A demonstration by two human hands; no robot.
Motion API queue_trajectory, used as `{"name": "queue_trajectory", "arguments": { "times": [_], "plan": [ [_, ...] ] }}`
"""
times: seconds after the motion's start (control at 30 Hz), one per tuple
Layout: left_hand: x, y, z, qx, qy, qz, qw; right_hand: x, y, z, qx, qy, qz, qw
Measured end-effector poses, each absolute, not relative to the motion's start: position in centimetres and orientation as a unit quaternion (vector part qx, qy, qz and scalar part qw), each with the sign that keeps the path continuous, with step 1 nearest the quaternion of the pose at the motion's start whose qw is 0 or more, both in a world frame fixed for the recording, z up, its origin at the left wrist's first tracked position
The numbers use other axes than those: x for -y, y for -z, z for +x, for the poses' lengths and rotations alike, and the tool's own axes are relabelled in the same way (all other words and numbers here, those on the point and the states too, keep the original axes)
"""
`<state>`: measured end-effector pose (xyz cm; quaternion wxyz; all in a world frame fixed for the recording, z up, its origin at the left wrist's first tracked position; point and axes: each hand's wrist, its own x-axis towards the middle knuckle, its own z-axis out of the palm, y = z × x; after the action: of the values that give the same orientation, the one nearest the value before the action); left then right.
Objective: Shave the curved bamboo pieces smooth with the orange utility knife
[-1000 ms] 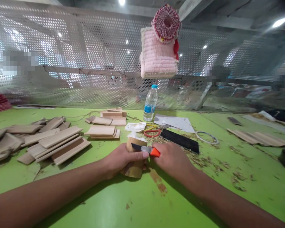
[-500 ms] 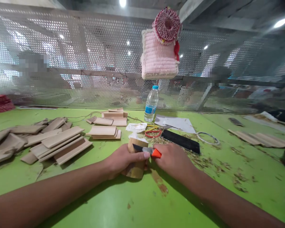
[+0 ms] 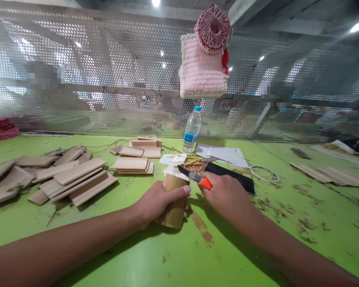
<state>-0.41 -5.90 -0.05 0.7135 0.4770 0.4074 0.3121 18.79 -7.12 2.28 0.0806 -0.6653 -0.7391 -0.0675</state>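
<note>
A stiff, probably light bamboo tube [image 3: 172,184] was clasped round its middle by the left hand [image 3: 156,203], the knife [image 3: 196,178] held at its two o'clock by the right hand [image 3: 227,197].

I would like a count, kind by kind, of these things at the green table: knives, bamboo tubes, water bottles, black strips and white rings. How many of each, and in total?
Knife, in the right hand: 1
Bamboo tube, in the left hand: 1
Water bottle: 1
Black strip: 1
White ring: 1
Total: 5
</note>
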Motion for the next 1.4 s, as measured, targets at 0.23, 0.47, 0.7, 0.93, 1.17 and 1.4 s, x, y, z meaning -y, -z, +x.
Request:
{"name": "queue_trajectory", "arguments": {
  "times": [0.23,0.47,0.7,0.93,1.17,1.4],
  "plan": [
    [5.6,0.0,-0.5,-0.355,-0.31,0.503,0.724,7.2,-2.0,18.8,0.792,0.022,-0.607,0.058],
    [5.9,-0.2,-0.4,-0.379,-0.3,0.542,0.687,7.4,-2.3,18.6,0.794,0.029,-0.606,0.038],
    [6.2,-0.2,-0.2,-0.347,-0.288,0.537,0.713,7.6,-2.6,18.5,0.796,0.024,-0.603,0.035],
    [6.3,0.1,-0.1,-0.345,-0.305,0.562,0.687,7.6,-2.1,18.3,0.791,0.042,-0.609,0.044],
    [6.2,0.7,-0.2,-0.35,-0.296,0.562,0.688,7.9,-2.0,18.0,0.767,0.05,-0.638,0.032],
    [6.5,0.1,0.1,-0.409,-0.302,0.507,0.696,8.0,-2.3,18.0,0.756,0.056,-0.649,0.066]
  ]
}}
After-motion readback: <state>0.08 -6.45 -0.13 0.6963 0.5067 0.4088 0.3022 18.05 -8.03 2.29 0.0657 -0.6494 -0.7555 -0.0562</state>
